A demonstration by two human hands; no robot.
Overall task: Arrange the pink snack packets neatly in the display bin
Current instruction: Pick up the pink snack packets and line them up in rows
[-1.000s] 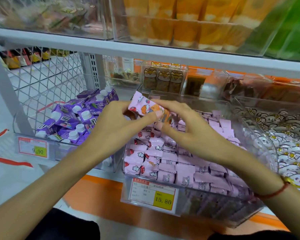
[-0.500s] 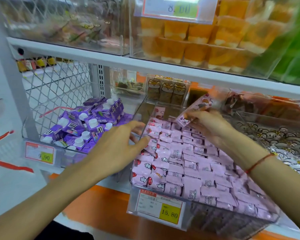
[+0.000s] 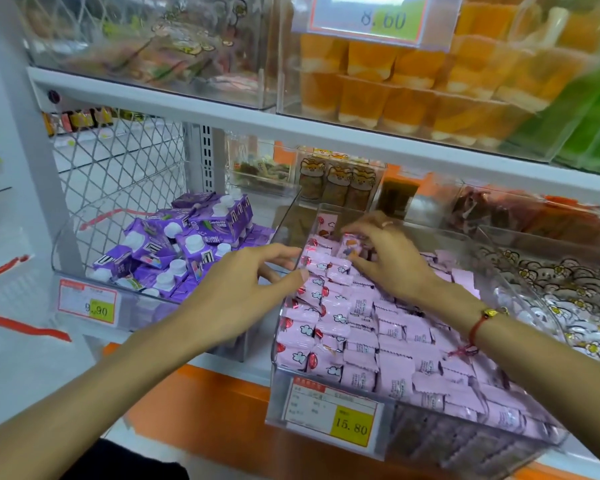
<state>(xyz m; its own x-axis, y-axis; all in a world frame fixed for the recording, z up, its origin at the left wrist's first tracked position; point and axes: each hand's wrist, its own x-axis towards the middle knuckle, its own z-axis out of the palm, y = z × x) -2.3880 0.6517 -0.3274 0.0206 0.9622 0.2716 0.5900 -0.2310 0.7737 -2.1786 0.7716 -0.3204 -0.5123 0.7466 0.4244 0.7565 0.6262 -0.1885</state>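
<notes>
The right hand (image 3: 385,258) pinches a pink snack packet (image 3: 350,247) at the back of the clear display bin (image 3: 326,403) (left hand (image 3: 253,282) spread, empty, at its left wall), so a careless push could topple neighbouring rows.

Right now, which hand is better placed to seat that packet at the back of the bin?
Right. The right hand already pinches the pink packet over the bin's back rows; the left hand hovers open at its left wall.
</notes>
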